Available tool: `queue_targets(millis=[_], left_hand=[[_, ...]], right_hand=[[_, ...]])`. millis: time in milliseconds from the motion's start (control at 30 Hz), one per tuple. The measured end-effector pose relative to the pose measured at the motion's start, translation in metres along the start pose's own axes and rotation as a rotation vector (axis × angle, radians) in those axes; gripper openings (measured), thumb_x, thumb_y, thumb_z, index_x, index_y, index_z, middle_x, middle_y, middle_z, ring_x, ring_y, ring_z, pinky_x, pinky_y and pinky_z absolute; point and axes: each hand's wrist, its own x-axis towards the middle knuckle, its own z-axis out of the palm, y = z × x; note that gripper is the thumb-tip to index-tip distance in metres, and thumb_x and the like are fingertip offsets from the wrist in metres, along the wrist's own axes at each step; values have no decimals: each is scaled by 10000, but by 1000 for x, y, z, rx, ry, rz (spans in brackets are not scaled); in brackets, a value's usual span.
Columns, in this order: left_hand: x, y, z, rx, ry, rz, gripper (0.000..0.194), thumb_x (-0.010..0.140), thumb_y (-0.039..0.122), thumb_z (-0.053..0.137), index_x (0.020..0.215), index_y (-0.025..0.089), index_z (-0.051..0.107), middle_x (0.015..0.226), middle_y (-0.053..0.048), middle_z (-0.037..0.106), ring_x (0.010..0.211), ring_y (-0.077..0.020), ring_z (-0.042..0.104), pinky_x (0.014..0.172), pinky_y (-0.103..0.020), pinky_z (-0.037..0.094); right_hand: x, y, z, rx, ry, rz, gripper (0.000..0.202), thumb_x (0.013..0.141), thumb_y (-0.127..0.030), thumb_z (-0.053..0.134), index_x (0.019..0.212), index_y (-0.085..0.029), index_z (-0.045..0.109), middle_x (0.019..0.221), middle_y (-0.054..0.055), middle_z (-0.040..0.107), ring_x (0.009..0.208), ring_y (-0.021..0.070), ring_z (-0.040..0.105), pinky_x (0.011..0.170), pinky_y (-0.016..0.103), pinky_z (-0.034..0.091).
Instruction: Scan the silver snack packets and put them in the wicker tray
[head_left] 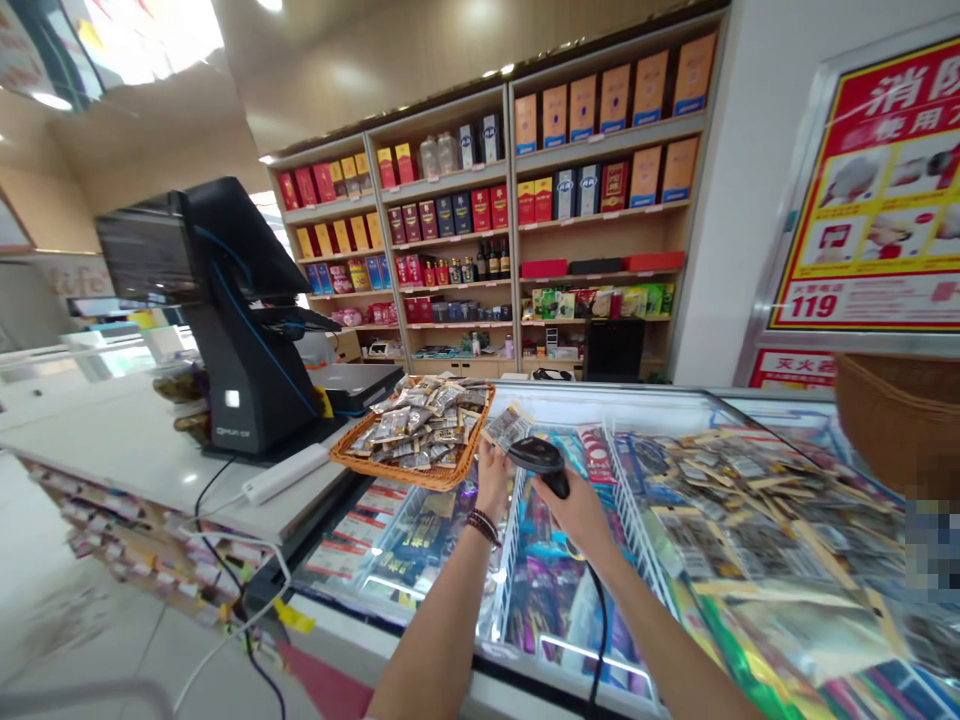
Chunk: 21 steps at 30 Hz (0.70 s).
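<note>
My left hand (493,478), with a dark beaded bracelet on its wrist, is closed on a small snack packet (507,424) with a clear window. Wrapped round the handle of a black barcode scanner (537,455) is my right hand (576,508). The scanner's head is close to the packet, and its cable hangs down past my right forearm. Left of my hands, a wicker basket (405,478) heaped with similar packets stands on the freezer's glass top. More packets (739,480) are spread out to the right.
Below my hands, the glass-topped freezer holds coloured packages in white wire baskets (513,560). A black checkout terminal (247,350) and a white power strip (285,474) sit on the left counter (150,440). Shelves of boxes (517,210) line the back wall. A brown basket (900,420) is at right.
</note>
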Motion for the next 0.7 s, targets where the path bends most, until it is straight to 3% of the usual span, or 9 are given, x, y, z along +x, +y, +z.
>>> queue_targets(millis=[133, 333, 700], left_hand=[[2, 0, -9, 48, -16, 60, 512, 901, 372, 684, 1368, 251, 514, 1356, -106, 671, 1246, -194, 649, 1101, -355, 479], [1, 3, -13, 148, -15, 76, 527, 939, 343, 629, 1434, 230, 489, 1301, -128, 705, 1215, -214, 673, 1082, -372, 499], [-1, 11, -14, 148, -43, 102, 517, 950, 322, 616, 1449, 243, 505, 1316, -123, 706, 1231, -223, 667, 1078, -372, 510]], right_hand=[[-1, -1, -2, -153, -16, -28, 281, 853, -504, 597, 751, -242, 612, 464, -1, 569, 463, 224, 601, 506, 289, 383], [-4, -8, -1, -352, 25, -106, 250, 852, -438, 630, 743, -216, 667, 614, 60, 684, 602, 240, 662, 542, 277, 360], [-8, -15, -1, -370, 0, -97, 231, 856, -408, 627, 731, -216, 655, 657, 69, 700, 660, 258, 687, 570, 288, 369]])
